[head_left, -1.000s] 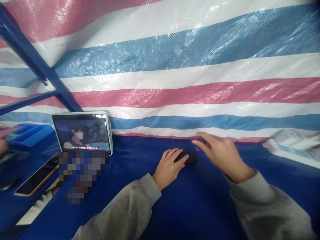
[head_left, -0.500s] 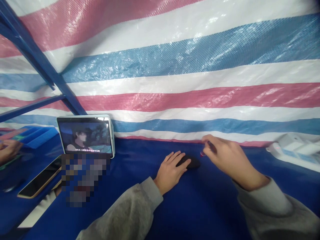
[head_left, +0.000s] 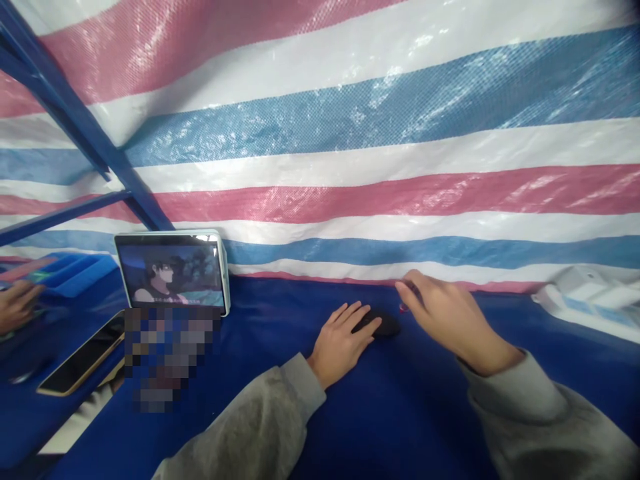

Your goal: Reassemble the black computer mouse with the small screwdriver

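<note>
On the blue tabletop lies a black, rounded computer mouse (head_left: 388, 325). My left hand (head_left: 345, 340) holds its left side, with the fingers stretched over the top and the thumb along the near edge. Just to the right, my right hand (head_left: 435, 310) is raised over the table with thumb and forefinger pinched together. A small thing with a reddish end (head_left: 403, 307) shows below those fingertips. The fingers hide most of it, so its kind is unclear.
A tablet (head_left: 173, 273) playing an animation stands at the left, with a blurred-out patch before it. A phone (head_left: 83, 360) and another person's hand (head_left: 19, 307) by a blue tray (head_left: 90, 275) are farther left. White boxes (head_left: 590, 297) stand far right; a striped sheet (head_left: 380, 193) hangs behind.
My right hand has shifted slightly left, towards the mouse, and its wrist has turned a little. My left hand stays put. The other person's hand has moved slightly.
</note>
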Tool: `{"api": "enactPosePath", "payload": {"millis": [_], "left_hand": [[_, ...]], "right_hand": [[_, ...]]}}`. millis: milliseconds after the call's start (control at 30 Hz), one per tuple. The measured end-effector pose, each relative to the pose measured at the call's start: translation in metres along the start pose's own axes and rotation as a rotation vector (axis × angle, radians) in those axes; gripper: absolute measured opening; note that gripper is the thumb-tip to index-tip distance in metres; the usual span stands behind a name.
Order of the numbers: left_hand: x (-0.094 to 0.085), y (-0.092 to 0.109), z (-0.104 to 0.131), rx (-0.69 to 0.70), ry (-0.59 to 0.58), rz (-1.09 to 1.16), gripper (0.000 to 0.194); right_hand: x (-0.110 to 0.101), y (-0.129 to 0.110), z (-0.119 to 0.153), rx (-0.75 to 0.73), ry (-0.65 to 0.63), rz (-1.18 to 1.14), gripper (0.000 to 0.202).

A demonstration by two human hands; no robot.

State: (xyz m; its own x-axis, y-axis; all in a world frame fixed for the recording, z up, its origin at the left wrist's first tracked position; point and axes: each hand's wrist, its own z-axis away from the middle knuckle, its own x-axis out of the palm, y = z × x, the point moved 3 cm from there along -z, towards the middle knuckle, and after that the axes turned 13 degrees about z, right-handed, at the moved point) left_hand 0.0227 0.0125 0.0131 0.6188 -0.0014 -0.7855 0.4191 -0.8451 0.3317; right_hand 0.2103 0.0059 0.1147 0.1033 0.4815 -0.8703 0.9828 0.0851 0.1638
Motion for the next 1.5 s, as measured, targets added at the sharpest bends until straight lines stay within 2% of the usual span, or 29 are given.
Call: {"api": "enactPosePath", "payload": {"millis": [100,233,467,567,733,1067,1200,1267,1400,1500], "left_hand": [[0.0007,-0.0003,0.0,-0.002,-0.007,-0.01,0.037],[0.0008,-0.0011,-0.0001,-0.006,-0.001,0.002,0.037],[0.001,-0.0014,0.0005,-0.007,0.0,0.007,0.036],[0.0013,-0.0015,0.0006,-0.006,-0.005,0.01,0.037],[0.0003,-0.0011,-0.0001,-0.013,-0.002,0.018,0.036],[0.0013,-0.0022,0.0011,-0.005,-0.007,0.011,0.037],[0.0002,-0.0013,0.0008,0.008,-0.015,0.012,0.037],[-0.0005,-0.0007,0.0002,0.008,-0.013,0.012,0.037],[-0.0007,-0.0011,-0.0006,-0.007,-0.001,0.019,0.036],[-0.0002,-0.0013,-0.0005,0.001,-0.001,0.021,0.037]], "right_hand": [[0.0003,-0.0007,0.0002,-0.035,0.014,-0.081,0.018],[0.002,0.0,0.0005,-0.077,0.032,-0.126,0.022],[0.0048,0.0006,0.0011,-0.1,0.05,-0.031,0.033],[0.003,0.0005,0.0009,-0.069,0.007,-0.036,0.04],[-0.0003,0.002,0.0009,-0.046,-0.051,-0.091,0.023],[0.0002,0.0043,-0.0004,-0.113,-0.063,-0.149,0.028],[0.0003,0.0041,-0.0009,-0.078,-0.021,-0.058,0.031],[0.0005,0.0047,-0.0006,-0.039,-0.043,-0.016,0.034],[-0.0002,0.004,0.0007,-0.052,-0.066,-0.102,0.027],[-0.0009,0.0048,0.0012,-0.084,-0.036,-0.154,0.035]]}}
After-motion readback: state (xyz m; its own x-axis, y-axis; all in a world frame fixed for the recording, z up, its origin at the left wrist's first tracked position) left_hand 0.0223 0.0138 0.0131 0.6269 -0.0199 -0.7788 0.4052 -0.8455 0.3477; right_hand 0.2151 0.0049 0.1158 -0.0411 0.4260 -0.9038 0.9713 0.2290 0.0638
